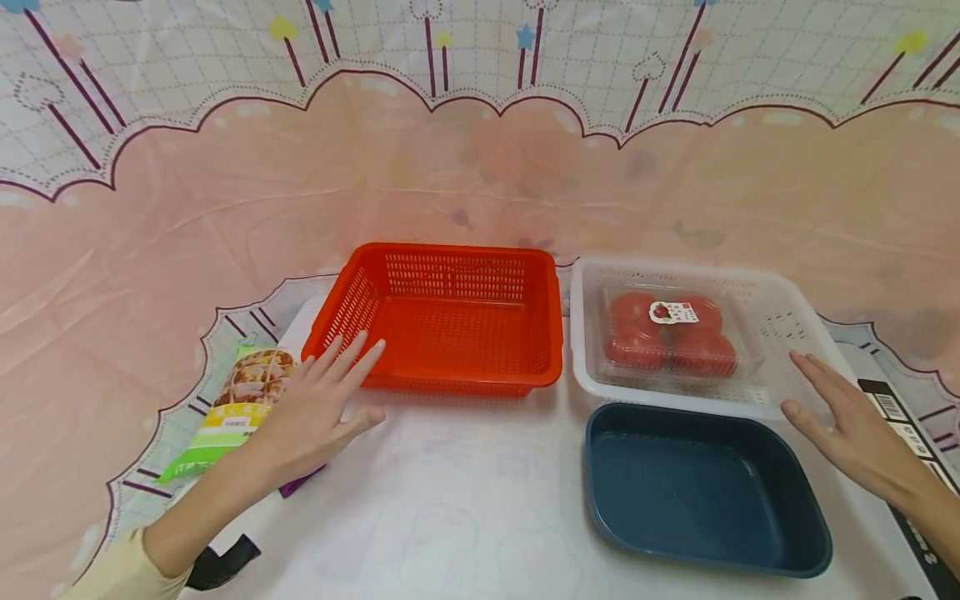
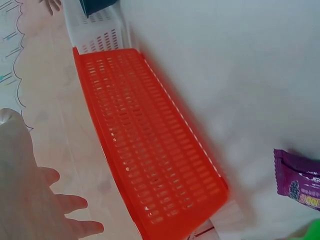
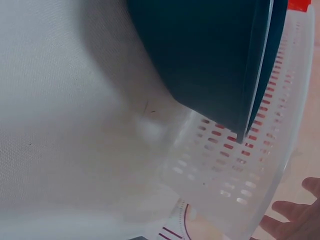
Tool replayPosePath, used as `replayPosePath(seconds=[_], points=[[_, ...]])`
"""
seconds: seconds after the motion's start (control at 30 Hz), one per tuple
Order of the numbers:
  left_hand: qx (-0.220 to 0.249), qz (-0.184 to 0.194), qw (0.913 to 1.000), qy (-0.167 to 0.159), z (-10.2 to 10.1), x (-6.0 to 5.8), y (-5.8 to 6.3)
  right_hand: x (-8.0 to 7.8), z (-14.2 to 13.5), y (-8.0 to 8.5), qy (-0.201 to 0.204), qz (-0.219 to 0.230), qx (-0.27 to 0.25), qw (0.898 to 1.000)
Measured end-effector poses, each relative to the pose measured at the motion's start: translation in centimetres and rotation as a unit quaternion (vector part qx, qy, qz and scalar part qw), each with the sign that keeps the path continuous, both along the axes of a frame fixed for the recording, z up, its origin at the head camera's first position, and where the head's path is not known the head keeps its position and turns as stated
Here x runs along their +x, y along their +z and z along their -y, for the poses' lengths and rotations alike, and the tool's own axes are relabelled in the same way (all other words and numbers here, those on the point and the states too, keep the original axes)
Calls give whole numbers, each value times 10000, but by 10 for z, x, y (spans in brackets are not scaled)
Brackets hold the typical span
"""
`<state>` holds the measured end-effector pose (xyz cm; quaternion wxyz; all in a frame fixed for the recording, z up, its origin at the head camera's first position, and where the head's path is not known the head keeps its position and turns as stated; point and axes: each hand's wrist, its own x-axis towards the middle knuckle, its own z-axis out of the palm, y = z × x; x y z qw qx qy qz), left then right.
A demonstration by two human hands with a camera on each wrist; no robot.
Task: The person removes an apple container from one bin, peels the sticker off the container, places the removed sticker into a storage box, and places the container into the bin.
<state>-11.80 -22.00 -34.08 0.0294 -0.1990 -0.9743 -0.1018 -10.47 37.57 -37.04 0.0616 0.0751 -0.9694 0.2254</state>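
My left hand [image 1: 318,417], fingers spread, hovers by the near left corner of a red plastic basket [image 1: 450,333] and holds nothing. Partly hidden behind that hand lies a green and yellow snack bag [image 1: 232,408]. A purple packet [image 2: 300,180] shows in the left wrist view and only its edge peeks out in the head view. My right hand [image 1: 862,433], also with straight fingers and nothing held, is over the right side of a white basket [image 1: 795,317]. Inside that basket sits a clear box of tomatoes [image 1: 667,337] with a label. In front is a dark blue tray [image 1: 705,492].
A white table top [image 1: 465,500] spreads out in front of the baskets. A black strap-like thing [image 1: 221,562] lies near the left sleeve. At the right edge is a black and white printed item [image 1: 907,433]. A pink patterned cloth [image 1: 465,183] covers the back.
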Motion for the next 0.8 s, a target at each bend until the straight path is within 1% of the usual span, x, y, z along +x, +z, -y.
replayPosePath(seconds=[0.1, 0.3, 0.5, 0.63, 0.8], points=[[51, -39, 10000, -32, -2, 0, -2, -1, 0, 0, 27, -14, -58, 10000], [435, -78, 9989, -168, -10, 1, -5, -5, 0, 1, 124, -159, -204, 9996], [982, 58, 9944, -379, -32, -2, -6, -10, 1, 1, 147, -107, -247, 9995], [1339, 249, 9896, -469, -50, -2, -8, -14, 4, 4, 230, -86, -297, 9993], [1730, 476, 9821, -580, -67, -5, -10, -15, 5, 4, 274, -175, -334, 9989]])
